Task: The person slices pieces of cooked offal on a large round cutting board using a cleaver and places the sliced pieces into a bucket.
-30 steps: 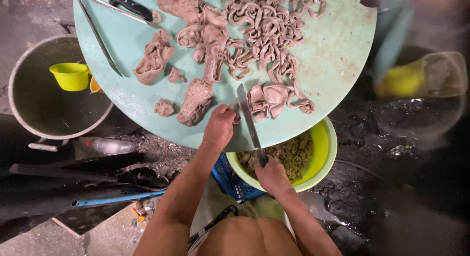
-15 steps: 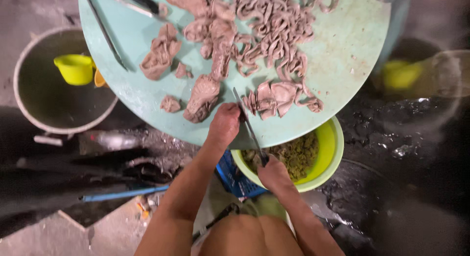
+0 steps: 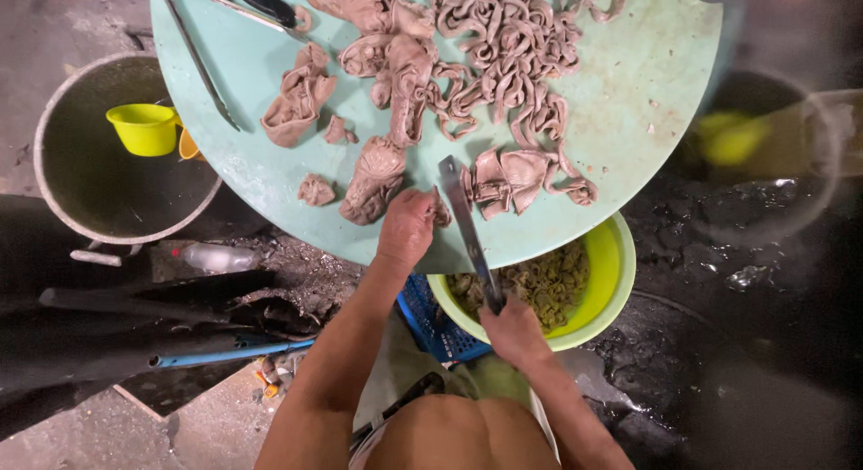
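My left hand (image 3: 409, 226) rests on the near edge of a round pale green board (image 3: 629, 101), fingers closed on a small piece of pinkish-brown offal (image 3: 440, 214). My right hand (image 3: 512, 331) grips the handle of a long knife (image 3: 466, 223); its blade lies across the board's edge, pointing away from me. Beside the blade lies a folded offal piece (image 3: 512, 178). A thick chunk (image 3: 373, 178) is just left of my left hand. A tangle of intestines (image 3: 503, 48) covers the board's far middle.
A yellow-green bowl (image 3: 616, 263) of chopped bits sits under the board's near edge, with a blue crate (image 3: 431, 322) beside it. A large metal pot (image 3: 117, 164) with a yellow cup (image 3: 144, 128) stands left. A second knife (image 3: 256, 1) and a steel rod (image 3: 198, 61) lie on the board's far left.
The view has shifted slightly. My left hand has stayed at the board's edge on the small piece, and the knife in my right hand has kept its place beside it.
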